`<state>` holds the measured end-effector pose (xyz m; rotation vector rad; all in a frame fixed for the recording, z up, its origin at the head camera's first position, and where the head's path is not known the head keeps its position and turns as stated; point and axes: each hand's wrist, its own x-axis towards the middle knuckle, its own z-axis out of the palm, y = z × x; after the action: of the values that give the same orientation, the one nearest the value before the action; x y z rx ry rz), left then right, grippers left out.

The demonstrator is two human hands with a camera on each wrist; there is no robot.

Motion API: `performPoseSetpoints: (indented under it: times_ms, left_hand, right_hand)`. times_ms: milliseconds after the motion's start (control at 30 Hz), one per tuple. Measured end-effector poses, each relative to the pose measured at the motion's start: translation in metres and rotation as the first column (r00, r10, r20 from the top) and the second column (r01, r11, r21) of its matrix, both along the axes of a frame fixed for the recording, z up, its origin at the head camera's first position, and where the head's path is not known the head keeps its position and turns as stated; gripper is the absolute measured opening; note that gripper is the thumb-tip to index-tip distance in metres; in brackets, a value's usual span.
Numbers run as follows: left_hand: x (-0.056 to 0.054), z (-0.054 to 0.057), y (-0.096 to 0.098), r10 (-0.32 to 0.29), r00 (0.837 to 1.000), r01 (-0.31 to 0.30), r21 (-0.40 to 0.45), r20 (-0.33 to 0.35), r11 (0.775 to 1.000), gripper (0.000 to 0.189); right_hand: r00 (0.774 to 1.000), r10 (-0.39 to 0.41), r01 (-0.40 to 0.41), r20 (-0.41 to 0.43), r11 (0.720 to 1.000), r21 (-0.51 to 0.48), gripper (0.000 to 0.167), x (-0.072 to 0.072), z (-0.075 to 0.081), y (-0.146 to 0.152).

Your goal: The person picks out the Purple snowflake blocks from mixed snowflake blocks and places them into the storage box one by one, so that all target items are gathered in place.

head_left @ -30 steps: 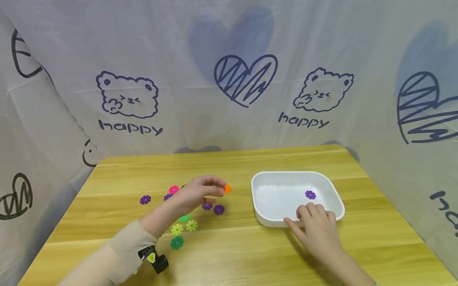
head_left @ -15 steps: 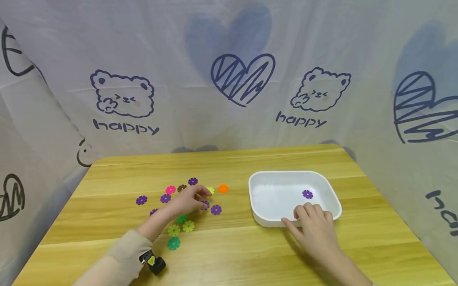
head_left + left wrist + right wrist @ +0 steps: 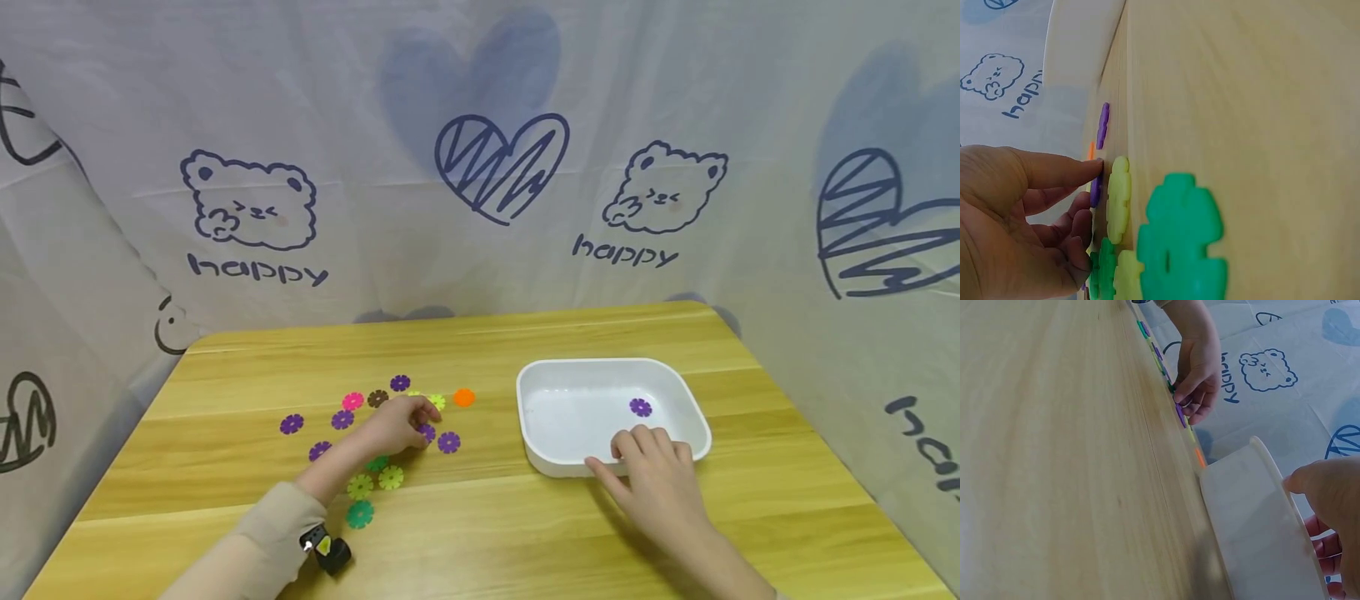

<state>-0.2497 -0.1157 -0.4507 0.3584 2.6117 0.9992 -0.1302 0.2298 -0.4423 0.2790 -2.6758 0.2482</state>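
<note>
Near the middle of the table, my left hand (image 3: pixel 400 423) reaches down to a purple notched plastic disc (image 3: pixel 428 432). In the left wrist view the thumb tip meets one edge of this purple disc (image 3: pixel 1095 190) and curled fingers lie at its other edge. The disc still lies at table level. A second purple disc (image 3: pixel 449 442) and an orange disc (image 3: pixel 464 397) lie just to the right. My right hand (image 3: pixel 656 475) grips the near rim of a white plastic tub (image 3: pixel 547 462), thumb on the rim and fingers inside. One purple disc (image 3: pixel 641 407) lies in the tub.
Several notched discs lie around the left forearm: pink (image 3: pixel 353 402), brown (image 3: pixel 378 398), yellow-green (image 3: pixel 391 477) and dark green (image 3: pixel 360 514). Wooden tabletop (image 3: pixel 480 533) shows in front of the tub. A printed cloth (image 3: pixel 375 200) hangs behind the table.
My left hand has drawn back left and down from beside the orange disc to the purple disc, its fingers now at that disc's edges. The right hand stays on the tub rim.
</note>
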Motion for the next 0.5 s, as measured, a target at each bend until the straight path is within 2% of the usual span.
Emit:
performPoseSetpoints:
  times_ms: [167, 333, 500]
  left_hand:
    - [-0.002, -0.001, -0.001, -0.002, 1.000, 0.002, 0.012, 0.004, 1.000, 0.032]
    - [-0.003, 0.001, -0.003, 0.025, 1.000, -0.024, 0.069, -0.010, 0.997, 0.031]
    - [-0.003, 0.007, -0.011, 0.038, 0.998, -0.047, 0.178, 0.054, 0.983, 0.029]
  right_hand:
    - [1.000, 0.002, -0.002, 0.001, 1.000, 0.003, 0.033, 0.000, 0.002, 0.000]
    - [1.000, 0.008, -0.008, -0.008, 1.000, 0.003, 0.033, -0.001, 0.001, 0.000]
    - [1.000, 0.006, -0.006, -0.001, 1.000, -0.001, 0.034, -0.001, 0.001, -0.001]
